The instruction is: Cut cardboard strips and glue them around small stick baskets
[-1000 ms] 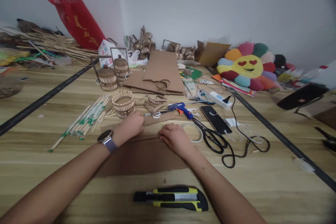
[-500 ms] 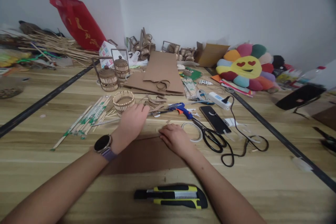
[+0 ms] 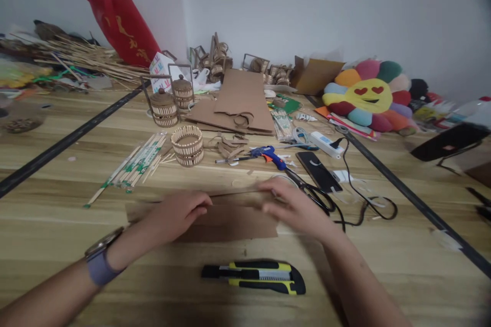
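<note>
A thin brown cardboard strip [image 3: 236,192] stretches between my two hands, raised a little above the table. My left hand [image 3: 174,214], with a watch on its wrist, pinches the strip's left end. At the other end my right hand [image 3: 295,207] grips it between thumb and fingers, slightly blurred. Below them a flat piece of brown cardboard [image 3: 238,225] lies on the wood, partly covered by my left hand. Nearer to me is a black and yellow utility knife [image 3: 255,277]. Beyond my hands stands a small round stick-walled basket [image 3: 187,147].
Bagged sticks [image 3: 140,163] lie at left, near lidded baskets [image 3: 164,107]. A blue glue gun [image 3: 268,154], black scissors [image 3: 314,194], a phone [image 3: 318,171] and a corded power strip [image 3: 328,144] are at right. Cardboard sheets [image 3: 241,94] lie behind.
My left hand has come back toward me from beside the basket, and my right hand has shifted right. The strip is now lifted between them. The view has shifted slightly.
</note>
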`<state>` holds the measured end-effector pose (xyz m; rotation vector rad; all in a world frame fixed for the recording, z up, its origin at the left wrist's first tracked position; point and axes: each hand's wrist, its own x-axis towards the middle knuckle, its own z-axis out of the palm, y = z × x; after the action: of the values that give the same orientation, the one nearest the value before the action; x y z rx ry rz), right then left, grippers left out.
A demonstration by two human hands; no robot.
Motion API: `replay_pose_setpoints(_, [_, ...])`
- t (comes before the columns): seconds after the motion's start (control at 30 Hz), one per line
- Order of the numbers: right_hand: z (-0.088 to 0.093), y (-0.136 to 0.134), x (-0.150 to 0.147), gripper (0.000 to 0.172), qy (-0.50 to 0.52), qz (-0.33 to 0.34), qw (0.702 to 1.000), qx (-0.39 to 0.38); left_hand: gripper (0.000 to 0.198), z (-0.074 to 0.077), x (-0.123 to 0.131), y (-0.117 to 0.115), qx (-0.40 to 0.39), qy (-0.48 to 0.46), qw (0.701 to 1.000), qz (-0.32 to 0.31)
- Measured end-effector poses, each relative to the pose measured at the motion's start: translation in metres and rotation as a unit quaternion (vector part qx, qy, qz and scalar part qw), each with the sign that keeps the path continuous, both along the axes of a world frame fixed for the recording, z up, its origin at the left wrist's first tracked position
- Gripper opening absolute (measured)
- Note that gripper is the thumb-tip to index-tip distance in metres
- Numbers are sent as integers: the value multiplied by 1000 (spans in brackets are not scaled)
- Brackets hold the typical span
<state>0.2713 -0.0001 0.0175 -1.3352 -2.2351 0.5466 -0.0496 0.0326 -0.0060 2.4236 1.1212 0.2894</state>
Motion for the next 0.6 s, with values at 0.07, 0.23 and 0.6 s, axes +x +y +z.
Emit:
replay_pose_setpoints(0.07, [-7,-14,-16,59,-62,76,994,-40,23,-8,3,-5,-13,0,1000,-4])
replay_pose_setpoints(0.23, [-26,-23,-26,51,-166,61,983,-48,31,-17,-7,-18,31,40,998,-25])
replay_pose_setpoints(0.6, [-39,0,-1,44,-156,20,987,-21,32,-29,-30,-6,68,116,991,-11])
